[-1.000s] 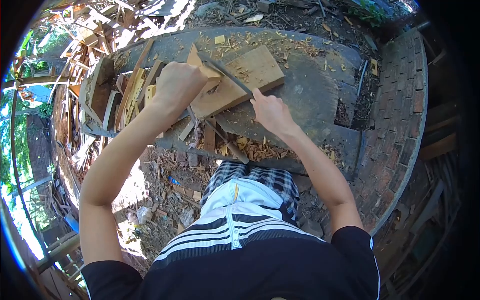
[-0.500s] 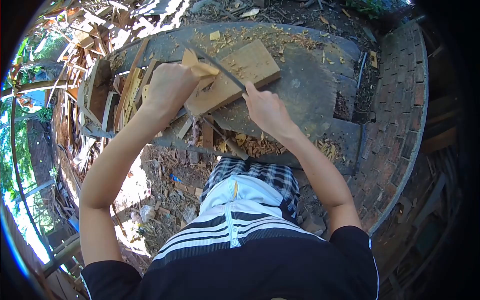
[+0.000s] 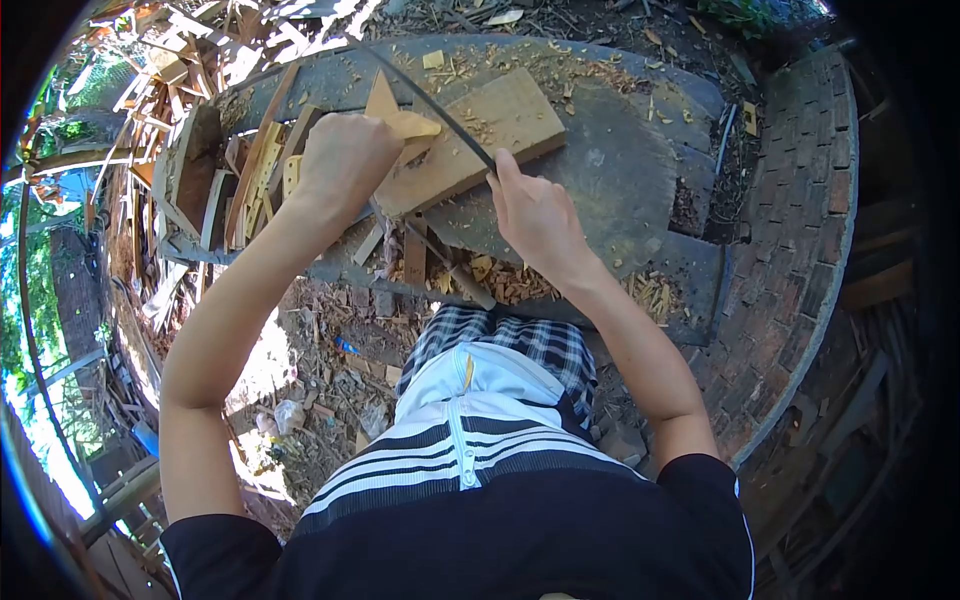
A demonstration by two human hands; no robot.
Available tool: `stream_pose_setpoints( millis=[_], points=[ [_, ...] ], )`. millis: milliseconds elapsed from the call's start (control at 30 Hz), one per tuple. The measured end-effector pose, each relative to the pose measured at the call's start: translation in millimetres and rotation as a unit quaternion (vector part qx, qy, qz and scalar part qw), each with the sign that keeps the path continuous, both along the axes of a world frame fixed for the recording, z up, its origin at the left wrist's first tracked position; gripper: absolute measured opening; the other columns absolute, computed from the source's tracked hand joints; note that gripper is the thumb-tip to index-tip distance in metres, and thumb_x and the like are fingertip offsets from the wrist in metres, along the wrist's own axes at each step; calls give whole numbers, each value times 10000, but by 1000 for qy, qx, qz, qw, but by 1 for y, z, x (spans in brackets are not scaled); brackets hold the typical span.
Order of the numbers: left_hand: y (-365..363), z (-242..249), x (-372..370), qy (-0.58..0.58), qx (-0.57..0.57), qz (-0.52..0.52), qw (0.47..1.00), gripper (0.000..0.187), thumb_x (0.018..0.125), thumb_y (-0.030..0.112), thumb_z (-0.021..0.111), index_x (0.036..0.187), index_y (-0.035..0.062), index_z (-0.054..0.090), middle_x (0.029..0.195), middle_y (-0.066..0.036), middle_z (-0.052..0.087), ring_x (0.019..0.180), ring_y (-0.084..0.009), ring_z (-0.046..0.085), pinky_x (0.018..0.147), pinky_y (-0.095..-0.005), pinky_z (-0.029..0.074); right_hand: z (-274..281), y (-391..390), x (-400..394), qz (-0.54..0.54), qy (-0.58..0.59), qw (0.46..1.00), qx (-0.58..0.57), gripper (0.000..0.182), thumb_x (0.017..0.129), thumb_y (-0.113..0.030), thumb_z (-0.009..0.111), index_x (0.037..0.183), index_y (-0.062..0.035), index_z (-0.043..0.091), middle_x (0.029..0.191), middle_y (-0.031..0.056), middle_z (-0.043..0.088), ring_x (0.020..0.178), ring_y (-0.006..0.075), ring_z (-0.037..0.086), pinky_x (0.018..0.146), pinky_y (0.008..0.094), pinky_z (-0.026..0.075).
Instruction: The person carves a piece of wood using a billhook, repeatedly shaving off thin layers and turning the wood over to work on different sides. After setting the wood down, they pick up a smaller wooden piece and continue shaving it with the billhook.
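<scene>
My left hand [image 3: 350,160] is closed in a fist around a pale carved wooden piece [image 3: 412,126]. A pointed part of it sticks up past the knuckles and another part juts out to the right; the rest is hidden in the fist. My right hand [image 3: 540,210] grips the near end of a long, narrow, dark blade-like tool [image 3: 430,98], its handle covered by my fingers. The tool slants up and to the left, overlapping the thick wooden block [image 3: 490,130] and passing close beside the carved piece. Shavings lie on the block.
The dark, worn work table [image 3: 620,180] carries wood chips [image 3: 520,285] and a tool with a wooden handle [image 3: 472,287] at its near edge. Several wood offcuts [image 3: 262,170] stand at its left. A curved brick wall [image 3: 790,230] borders the right side.
The dark tool has slid up and to the left, its far end reaching further beyond the carved piece. My right hand has risen slightly; my left hand keeps its hold.
</scene>
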State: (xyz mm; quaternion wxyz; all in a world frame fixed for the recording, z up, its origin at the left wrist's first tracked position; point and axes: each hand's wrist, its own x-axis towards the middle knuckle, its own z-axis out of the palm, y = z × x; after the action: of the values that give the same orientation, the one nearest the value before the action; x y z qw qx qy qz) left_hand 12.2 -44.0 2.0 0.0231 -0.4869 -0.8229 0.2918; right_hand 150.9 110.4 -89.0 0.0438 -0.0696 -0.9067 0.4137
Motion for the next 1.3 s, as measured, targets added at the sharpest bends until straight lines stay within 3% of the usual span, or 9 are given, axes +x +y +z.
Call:
stream_pose_setpoints(
  millis=[167, 333, 433, 700, 800, 867, 967, 1067, 1300],
  points=[
    [-10, -12, -6, 40, 12, -17, 999, 33, 750, 56, 620, 731, 54, 647, 704, -98, 678, 645, -205, 694, 531, -296, 534, -51, -2, -8, 5, -100, 993, 55, 148, 931, -144, 444, 1025, -31, 458, 743, 251, 644, 756, 455, 641, 661, 556, 494],
    [-7, -7, -3, 28, 23, -13, 999, 35, 750, 51, 616, 733, 51, 647, 700, -96, 675, 640, -203, 692, 537, -292, 536, -17, 9, -13, 35, -119, 991, 55, 169, 922, -144, 455, 1043, -25, 459, 752, 247, 648, 765, 454, 643, 671, 553, 498],
    [-6, -6, 2, 14, 20, -6, 1000, 31, 746, 49, 619, 733, 51, 647, 703, -97, 673, 639, -208, 692, 537, -292, 536, 4, 0, -5, 11, -34, 999, 31, 198, 958, -191, 478, 1038, -11, 459, 714, 240, 634, 699, 453, 626, 626, 542, 486],
    [-26, -16, -7, 20, 35, -2, 999, 34, 746, 54, 623, 753, 50, 656, 720, -111, 671, 666, -217, 693, 538, -297, 533, -71, -5, -12, 13, -115, 990, 77, 189, 953, -195, 442, 1035, -24, 431, 792, 259, 641, 806, 488, 617, 711, 573, 478],
    [-56, -23, -20, 19, 86, 30, 996, 74, 789, 98, 629, 816, 47, 675, 763, -112, 677, 669, -255, 684, 559, -346, 518, -61, 2, -15, 16, -110, 992, 64, 182, 947, -185, 442, 1025, -21, 426, 795, 266, 642, 814, 484, 623, 718, 566, 486],
    [-78, -21, -23, -170, 237, 157, 944, 143, 831, 173, 645, 931, 82, 693, 708, -124, 661, 688, -299, 667, 603, -394, 511, -60, 4, -12, 13, -110, 993, 45, 178, 938, -172, 443, 1024, -18, 426, 802, 270, 648, 828, 477, 632, 726, 561, 493],
    [-105, -34, -13, -213, 354, 185, 892, 198, 860, 239, 646, 1019, 129, 684, 758, -114, 657, 705, -318, 641, 629, -413, 490, -65, 17, -9, 13, -107, 994, 14, 221, 968, -247, 444, 1021, -33, 419, 800, 279, 642, 826, 494, 620, 724, 587, 480],
    [-117, -60, -2, -129, 425, 154, 883, 247, 853, 248, 653, 1067, 128, 676, 808, -101, 661, 711, -300, 639, 624, -395, 491, -61, 30, -4, -24, -121, 991, 50, 208, 963, -246, 458, 1026, -53, 413, 775, 276, 639, 798, 503, 616, 694, 599, 478],
    [-104, -114, 14, -29, 343, 139, 928, 452, 869, 419, 611, 1242, 167, 568, 830, -41, 600, 607, -237, 628, 517, -342, 487, -76, 30, 2, -76, -58, 990, 108, 212, 957, -249, 472, 1073, -78, 423, 723, 266, 638, 744, 488, 624, 636, 583, 494]
  ],
)
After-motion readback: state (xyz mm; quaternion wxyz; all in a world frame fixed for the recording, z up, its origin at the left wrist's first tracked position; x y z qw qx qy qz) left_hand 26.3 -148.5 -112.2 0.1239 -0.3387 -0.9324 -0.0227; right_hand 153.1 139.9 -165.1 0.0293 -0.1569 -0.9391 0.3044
